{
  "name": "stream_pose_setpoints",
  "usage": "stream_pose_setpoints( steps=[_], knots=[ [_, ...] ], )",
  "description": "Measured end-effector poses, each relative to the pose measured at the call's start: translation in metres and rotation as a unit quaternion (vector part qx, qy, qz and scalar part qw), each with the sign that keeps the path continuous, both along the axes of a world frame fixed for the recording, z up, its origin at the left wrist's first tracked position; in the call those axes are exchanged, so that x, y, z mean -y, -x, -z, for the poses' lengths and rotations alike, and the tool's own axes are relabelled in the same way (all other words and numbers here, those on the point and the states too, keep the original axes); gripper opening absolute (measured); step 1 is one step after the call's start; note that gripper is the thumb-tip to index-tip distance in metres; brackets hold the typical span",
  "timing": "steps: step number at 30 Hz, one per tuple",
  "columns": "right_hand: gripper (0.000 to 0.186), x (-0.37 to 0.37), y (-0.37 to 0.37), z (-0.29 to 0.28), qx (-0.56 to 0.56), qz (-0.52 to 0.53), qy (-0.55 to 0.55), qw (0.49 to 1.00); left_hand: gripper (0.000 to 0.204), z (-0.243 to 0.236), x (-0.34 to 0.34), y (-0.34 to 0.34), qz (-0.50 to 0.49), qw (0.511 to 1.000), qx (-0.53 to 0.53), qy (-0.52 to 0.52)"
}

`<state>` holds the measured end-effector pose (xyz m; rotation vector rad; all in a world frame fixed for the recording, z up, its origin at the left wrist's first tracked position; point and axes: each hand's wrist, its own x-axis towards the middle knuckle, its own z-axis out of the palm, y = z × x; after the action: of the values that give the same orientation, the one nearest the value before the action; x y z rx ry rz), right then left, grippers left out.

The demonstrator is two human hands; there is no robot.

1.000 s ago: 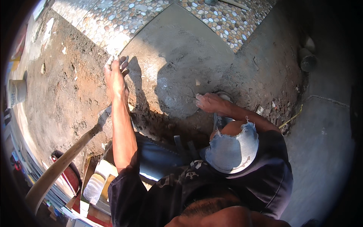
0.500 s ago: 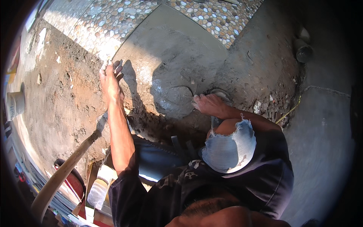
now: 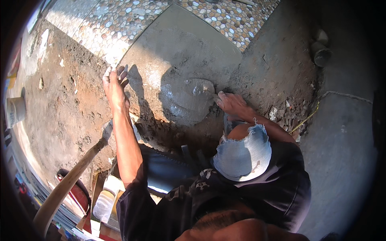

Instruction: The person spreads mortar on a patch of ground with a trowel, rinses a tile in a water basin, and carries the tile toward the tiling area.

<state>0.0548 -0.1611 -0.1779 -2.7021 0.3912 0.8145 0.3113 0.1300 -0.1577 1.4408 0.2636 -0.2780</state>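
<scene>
My right hand [image 3: 232, 103] is closed round the handle end of a trowel [image 3: 197, 90]. Its flat, mortar-coated blade lies on the wet grey mortar [image 3: 189, 52] and blends in with it. On the left, my left hand [image 3: 115, 82] reaches forward to the near corner of a pebble-faced slab [image 3: 116, 30]. Its fingers are loosely bent and apart, with the tips in glare by that corner; I make out nothing in them. The mortar fills the angle between this slab and a second pebble-faced slab [image 3: 229, 20].
A wooden-handled tool [image 3: 70, 182] slants up on the left beside my forearm. Pipe stubs stand at the left [image 3: 16, 111] and far right [image 3: 321, 54]. Rough soil [image 3: 76, 92] lies left of the mortar, smooth concrete [image 3: 341, 160] at right. My denim-covered knee [image 3: 243, 154] is close under my right arm.
My right hand has shifted slightly right, and the trowel blade has moved forward and right across the mortar. My left hand has drawn back a little from the slab corner.
</scene>
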Motion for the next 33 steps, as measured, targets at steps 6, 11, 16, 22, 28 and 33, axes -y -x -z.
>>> stream_pose_setpoints(
  steps=[6,11,16,22,28,33],
  knots=[
    [0.039,0.025,-0.013,-0.003,0.005,0.005,0.047,0.999,0.054,0.005,-0.001,0.001,0.023,1.0,-0.011,0.013],
    [0.038,0.053,-0.022,-0.022,0.021,0.067,0.107,0.992,0.053,0.0,0.001,0.002,0.018,0.999,-0.021,0.02],
    [0.041,0.004,0.0,-0.012,0.04,-0.033,-0.006,0.999,0.047,-0.003,0.006,0.002,0.026,1.0,-0.01,0.011],
    [0.04,0.05,-0.015,-0.003,0.02,0.118,0.049,0.992,0.046,0.002,0.003,0.003,0.02,1.0,-0.009,-0.004],
    [0.046,0.18,0.062,0.029,0.176,0.322,0.08,0.927,0.034,-0.001,0.016,0.004,0.02,1.0,-0.017,0.009],
    [0.049,0.166,0.079,0.012,0.188,0.551,0.013,0.813,0.033,0.004,0.009,0.002,0.042,0.999,-0.023,-0.006]
  ],
)
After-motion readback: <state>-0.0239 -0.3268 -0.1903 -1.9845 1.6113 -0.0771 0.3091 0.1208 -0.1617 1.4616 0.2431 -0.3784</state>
